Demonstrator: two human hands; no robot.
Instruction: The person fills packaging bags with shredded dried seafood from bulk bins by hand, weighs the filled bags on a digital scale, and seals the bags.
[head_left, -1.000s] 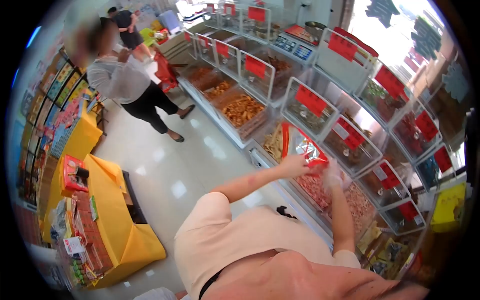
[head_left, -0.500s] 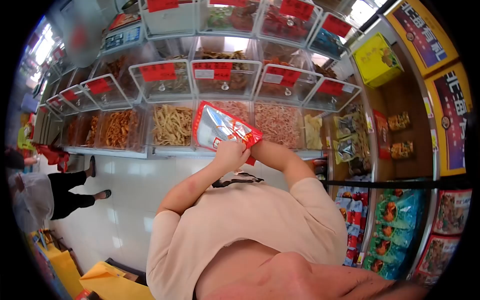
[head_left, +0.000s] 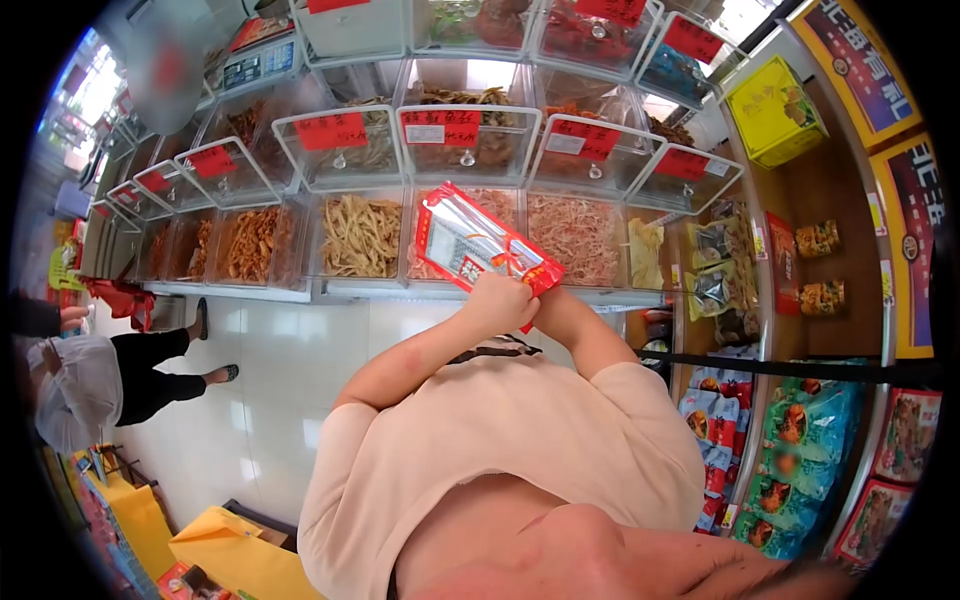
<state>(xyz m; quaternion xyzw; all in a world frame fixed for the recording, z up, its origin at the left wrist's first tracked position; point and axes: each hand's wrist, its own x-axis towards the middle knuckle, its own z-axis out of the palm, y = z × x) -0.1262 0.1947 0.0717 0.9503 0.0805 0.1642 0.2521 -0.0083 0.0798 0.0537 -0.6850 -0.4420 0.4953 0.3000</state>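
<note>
Red-and-silver pouch [head_left: 478, 238] sits ahead of me, in front of the pink shreds [head_left: 580, 235], long axis slanting far left to near right, printed face up; my left hand [head_left: 502, 302] has its fingers curled tight on the near right end, forearm angled in from near left; right forearm [head_left: 578, 328] comes from near right, right hand hidden, can't tell its grip

The right hand is hidden behind the red-bordered pouch [head_left: 482, 243].
</note>
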